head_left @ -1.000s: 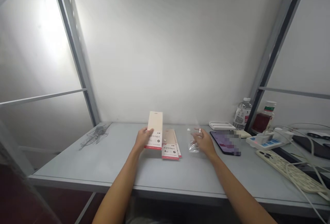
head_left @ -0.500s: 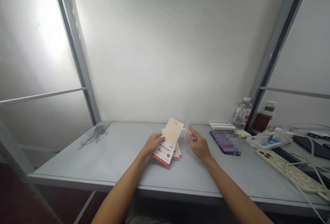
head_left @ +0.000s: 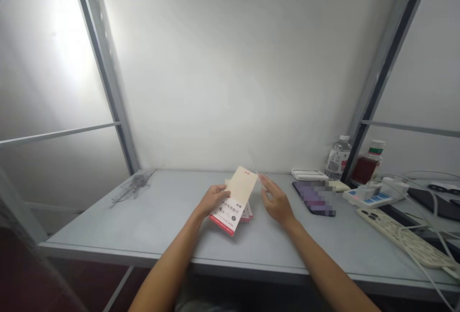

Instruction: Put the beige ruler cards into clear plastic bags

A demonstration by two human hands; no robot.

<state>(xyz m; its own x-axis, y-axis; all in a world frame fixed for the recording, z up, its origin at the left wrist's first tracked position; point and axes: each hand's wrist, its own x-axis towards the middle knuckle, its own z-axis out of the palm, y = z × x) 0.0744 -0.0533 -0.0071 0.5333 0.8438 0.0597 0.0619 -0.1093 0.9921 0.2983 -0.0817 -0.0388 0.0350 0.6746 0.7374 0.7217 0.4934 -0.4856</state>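
My left hand [head_left: 214, 200] is closed on the left edge of a ruler set packet [head_left: 235, 197], thumb on top. The packet has a cream upper part, a white lower part with Chinese print and a "4", and a red band at its bottom; it is tilted, top towards the right. At its top right corner, my right hand [head_left: 275, 199] pinches thin clear plastic [head_left: 256, 170], which is hard to make out. Beneath the held packet, other red-edged packets [head_left: 246, 215] lie on the grey table, mostly hidden.
Rightward on the table [head_left: 172, 216] lie a phone [head_left: 314, 199] with a blurred screen, a white device [head_left: 309, 175], a power strip [head_left: 370, 197] with cables and a patterned phone case [head_left: 406, 240]. Behind stand a water bottle [head_left: 338, 158] and a red-filled bottle [head_left: 368, 163]. Dark scribbles mark the left side.
My right hand has shifted slightly left, up to the packet's corner, and its fingers have straightened along the clear plastic. The held packet has tipped slightly; my left hand keeps its grip.
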